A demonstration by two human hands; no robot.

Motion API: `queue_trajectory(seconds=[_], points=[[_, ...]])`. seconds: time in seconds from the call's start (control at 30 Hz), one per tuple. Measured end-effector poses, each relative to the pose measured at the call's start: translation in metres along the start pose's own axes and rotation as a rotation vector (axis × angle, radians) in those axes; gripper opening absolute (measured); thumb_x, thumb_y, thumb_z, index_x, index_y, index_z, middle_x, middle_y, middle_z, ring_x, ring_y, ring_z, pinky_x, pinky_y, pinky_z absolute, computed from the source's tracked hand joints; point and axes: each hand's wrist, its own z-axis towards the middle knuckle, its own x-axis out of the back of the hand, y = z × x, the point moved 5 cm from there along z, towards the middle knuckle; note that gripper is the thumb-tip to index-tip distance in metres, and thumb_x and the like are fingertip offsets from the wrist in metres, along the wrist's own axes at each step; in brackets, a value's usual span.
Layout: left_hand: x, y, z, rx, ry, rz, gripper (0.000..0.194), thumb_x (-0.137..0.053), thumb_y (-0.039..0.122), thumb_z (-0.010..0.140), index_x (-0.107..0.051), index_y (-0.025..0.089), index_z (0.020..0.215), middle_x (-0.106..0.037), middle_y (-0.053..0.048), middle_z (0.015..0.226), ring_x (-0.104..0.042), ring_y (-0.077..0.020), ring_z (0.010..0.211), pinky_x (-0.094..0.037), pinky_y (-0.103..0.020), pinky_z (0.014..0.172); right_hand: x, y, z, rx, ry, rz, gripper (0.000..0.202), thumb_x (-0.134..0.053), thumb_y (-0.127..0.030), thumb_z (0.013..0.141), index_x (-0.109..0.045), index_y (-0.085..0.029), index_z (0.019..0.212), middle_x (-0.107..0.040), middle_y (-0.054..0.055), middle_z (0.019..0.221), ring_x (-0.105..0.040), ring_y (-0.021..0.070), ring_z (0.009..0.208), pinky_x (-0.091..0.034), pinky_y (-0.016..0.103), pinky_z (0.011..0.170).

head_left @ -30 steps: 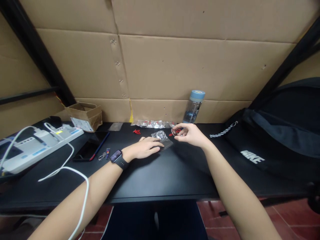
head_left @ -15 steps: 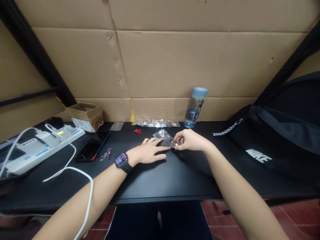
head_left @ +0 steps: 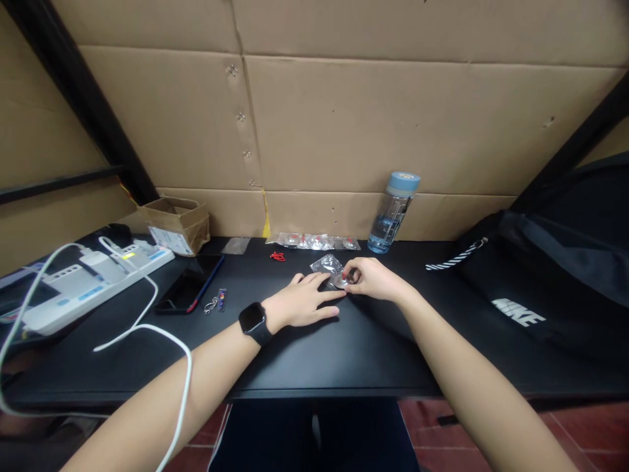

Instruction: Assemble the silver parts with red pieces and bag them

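A small clear plastic bag (head_left: pixel 327 264) lies crinkled on the black table. My left hand (head_left: pixel 305 303), with a black watch at its wrist, rests flat over the bag's near side, fingers spread. At the bag's right end, my right hand (head_left: pixel 376 278) pinches a small clear, shiny item (head_left: pixel 340 282) with a red part, between thumb and fingers. Whether this item is inside the bag or only at its edge is hard to tell. Farther back lies a row of clear packets (head_left: pixel 314 242) holding round clear pieces with red bits. A red cord bundle (head_left: pixel 278 256) lies nearby.
On the left are a power strip (head_left: pixel 54 305) with white cables, a phone (head_left: pixel 189 285), a keychain (head_left: pixel 216 301) and an open carton (head_left: pixel 179 226). A flat clear bag (head_left: pixel 236 246) lies near the cardboard wall. A water bottle (head_left: pixel 390 216) and black backpack (head_left: pixel 555 262) stand right.
The whole view has shifted slightly, so things sit a little farther right. Both hands keep nearly the same place at the bag; the watch screen has gone dark.
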Motion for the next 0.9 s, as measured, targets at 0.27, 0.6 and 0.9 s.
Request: queue_trajectory(seconds=[0.27,0.6,0.9], points=[[0.001,0.001,0.000,-0.029,0.025,-0.001,0.053,-0.028,0.063,0.103,-0.047,0.044,0.149,-0.040,-0.010,0.157,-0.039,-0.0339,0.143,-0.037,-0.055,0.106,-0.003,0.005,0.002,-0.002,-0.027,0.138,0.016,-0.077,-0.018,0.073,-0.071,-0.018,0.088,-0.074,0.002,0.080,-0.070,0.0172,0.072,-0.053,0.025,0.068],[0.004,0.001,-0.001,-0.030,0.077,0.018,0.053,-0.031,0.064,0.102,-0.050,0.044,0.147,-0.048,-0.011,0.143,-0.045,-0.0336,0.134,-0.038,-0.051,0.103,-0.015,-0.001,0.012,-0.009,0.182,-0.060,0.021,-0.083,-0.027,0.074,-0.064,-0.019,0.080,-0.067,0.001,0.084,-0.061,0.0136,0.069,-0.043,0.024,0.064],[0.004,0.001,-0.002,-0.017,0.046,0.030,0.053,-0.031,0.064,0.102,-0.046,0.047,0.149,-0.047,-0.012,0.143,-0.042,-0.0344,0.135,-0.038,-0.055,0.105,-0.011,-0.005,0.005,0.039,0.101,-0.080,0.008,-0.072,-0.019,0.084,-0.065,-0.021,0.087,-0.065,0.000,0.094,-0.061,0.0112,0.070,-0.038,0.023,0.064]])
